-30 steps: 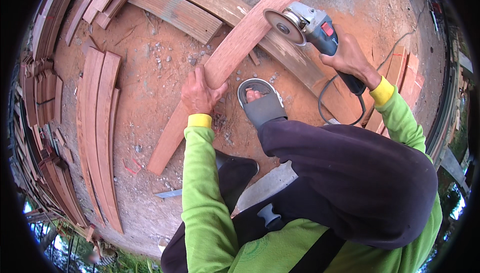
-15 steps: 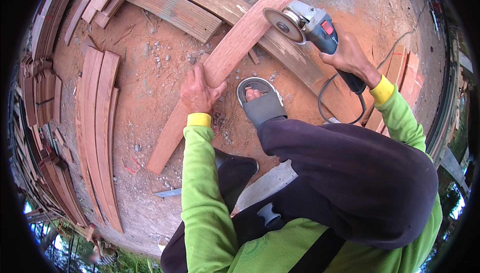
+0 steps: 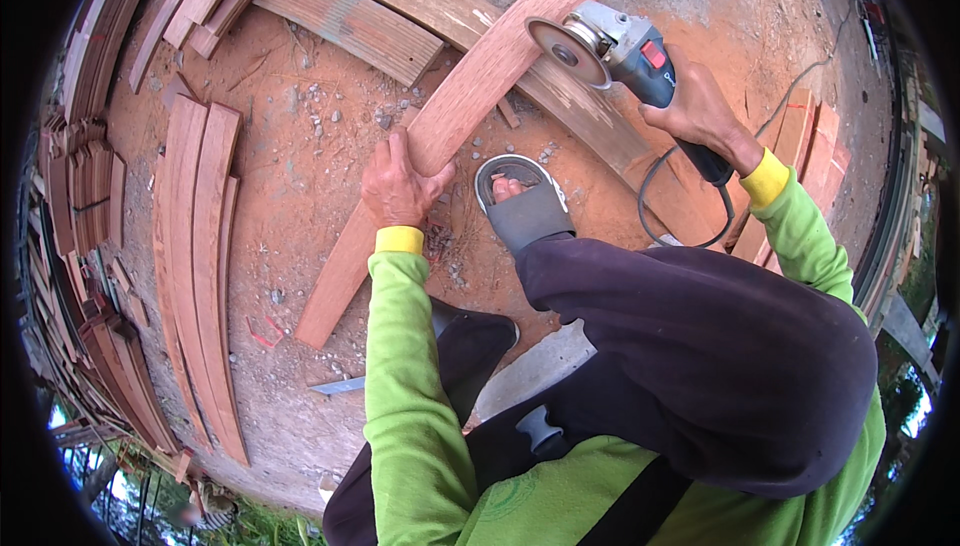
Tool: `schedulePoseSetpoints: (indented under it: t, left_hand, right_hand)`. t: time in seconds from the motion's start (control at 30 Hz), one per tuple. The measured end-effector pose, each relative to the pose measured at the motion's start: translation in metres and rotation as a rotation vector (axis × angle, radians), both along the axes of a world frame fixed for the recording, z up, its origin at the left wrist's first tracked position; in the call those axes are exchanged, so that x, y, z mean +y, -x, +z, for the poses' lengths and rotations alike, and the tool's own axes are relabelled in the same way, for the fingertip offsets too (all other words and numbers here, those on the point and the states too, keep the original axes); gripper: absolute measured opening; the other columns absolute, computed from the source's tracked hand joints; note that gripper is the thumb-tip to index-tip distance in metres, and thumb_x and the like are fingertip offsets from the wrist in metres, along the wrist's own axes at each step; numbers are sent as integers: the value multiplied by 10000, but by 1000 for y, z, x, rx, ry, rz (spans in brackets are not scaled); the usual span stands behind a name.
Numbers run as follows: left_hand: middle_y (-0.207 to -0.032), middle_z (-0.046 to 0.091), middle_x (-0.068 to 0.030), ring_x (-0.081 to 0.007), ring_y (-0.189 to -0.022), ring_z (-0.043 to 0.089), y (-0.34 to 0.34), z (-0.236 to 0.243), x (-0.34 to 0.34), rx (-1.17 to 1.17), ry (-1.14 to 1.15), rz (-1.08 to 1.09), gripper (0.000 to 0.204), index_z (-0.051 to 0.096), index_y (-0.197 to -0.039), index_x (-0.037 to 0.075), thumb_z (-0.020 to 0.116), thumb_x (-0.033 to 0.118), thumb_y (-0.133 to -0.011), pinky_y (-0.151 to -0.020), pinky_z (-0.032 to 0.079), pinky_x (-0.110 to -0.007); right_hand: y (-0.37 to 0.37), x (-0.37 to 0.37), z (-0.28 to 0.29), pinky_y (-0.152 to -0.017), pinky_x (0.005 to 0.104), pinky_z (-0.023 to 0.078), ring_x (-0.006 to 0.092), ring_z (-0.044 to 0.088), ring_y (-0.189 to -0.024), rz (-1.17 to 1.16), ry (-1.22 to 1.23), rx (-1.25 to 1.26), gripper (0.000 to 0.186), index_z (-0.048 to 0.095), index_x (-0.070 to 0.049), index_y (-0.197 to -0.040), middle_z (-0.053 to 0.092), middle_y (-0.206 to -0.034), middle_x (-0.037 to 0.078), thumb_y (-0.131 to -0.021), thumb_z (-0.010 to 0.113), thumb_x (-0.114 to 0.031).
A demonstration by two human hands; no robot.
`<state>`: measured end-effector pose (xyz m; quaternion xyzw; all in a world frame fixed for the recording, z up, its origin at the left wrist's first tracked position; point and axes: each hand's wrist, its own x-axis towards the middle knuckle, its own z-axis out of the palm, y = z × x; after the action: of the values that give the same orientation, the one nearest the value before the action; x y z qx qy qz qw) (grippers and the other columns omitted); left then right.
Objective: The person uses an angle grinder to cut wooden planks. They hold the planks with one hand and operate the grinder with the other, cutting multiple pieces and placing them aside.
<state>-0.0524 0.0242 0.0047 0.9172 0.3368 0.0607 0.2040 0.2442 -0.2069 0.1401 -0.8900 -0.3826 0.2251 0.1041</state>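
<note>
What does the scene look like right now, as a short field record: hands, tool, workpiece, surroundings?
left hand: grips the edge of the long curved reddish wooden plank
right hand: holds the blue and grey angle grinder
grinder disc: at the plank's right edge; contact unclear
foot: grey sandal beside the plank
ground: stack of curved wooden slats on the left

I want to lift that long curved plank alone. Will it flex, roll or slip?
The curved plank looks thick and solid, so probably stiff and fairly heavy. Its flat face should not roll. Its length may make it swing; the left hand grips one edge only.
</note>
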Motion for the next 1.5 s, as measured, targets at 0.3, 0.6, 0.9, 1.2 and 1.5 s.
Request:
schedulePoseSetpoints:
  t: [0.3,0.6,0.9,1.2,1.5]
  left_hand:
    - [-947,653,-145,-351,-834,660,0,0,0,-14,-9,-1,764,595,-1179,93,861,493,-585,-717,542,-443]
    - [-845,589,-125,-347,-724,623,-1,-3,-1,-74,-54,6,694,599,-1081,114,863,479,-554,-627,523,-460]
    - [-854,585,-124,-346,-729,624,-1,-4,-1,-91,-56,-7,705,599,-1075,108,855,507,-553,-630,522,-455]
    - [-854,583,-124,-350,-732,624,-2,-3,-1,-84,-49,-10,707,594,-1088,105,855,484,-552,-644,520,-459]
    - [-921,644,-153,-360,-810,653,-1,0,0,-1,-2,-6,752,589,-1157,91,854,497,-583,-707,537,-451]
  right_hand:
    - [-1,0,-2,-732,446,524,424,666,-784,4,14,-8,636,507,73,-1186,643,-852,291,-657,733,-197]
    - [-1,0,-3,-717,451,516,428,658,-761,19,-26,-5,623,506,72,-1170,638,-833,283,-657,733,-200]
    - [-1,1,-3,-720,454,507,438,654,-767,7,-16,1,640,502,77,-1180,635,-827,287,-653,733,-202]
    - [-2,1,-3,-735,465,503,450,649,-796,3,1,8,656,493,71,-1192,629,-844,299,-650,737,-206]
    - [-3,2,-5,-745,462,506,447,652,-800,18,8,12,674,488,74,-1208,632,-847,292,-646,736,-205]
